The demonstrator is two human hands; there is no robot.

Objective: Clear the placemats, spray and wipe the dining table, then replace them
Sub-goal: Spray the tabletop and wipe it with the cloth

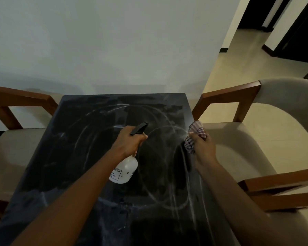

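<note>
The black dining table (75, 148) fills the middle of the head view, its top streaked with curved wet smears. My left hand (130, 142) grips the neck of a white spray bottle (124, 172) with a black nozzle that points toward the far end of the table, and the bottle hangs above the table's middle. My right hand (202, 148) holds a bunched checked cloth (196, 134) over the table's right edge. No placemats are in view.
Wooden-armed chairs with beige seats flank the table: a left chair (16, 142) and a right chair (267, 132). A pale wall stands right behind the table's far end. Tiled floor (238, 68) and dark doorways lie at the upper right.
</note>
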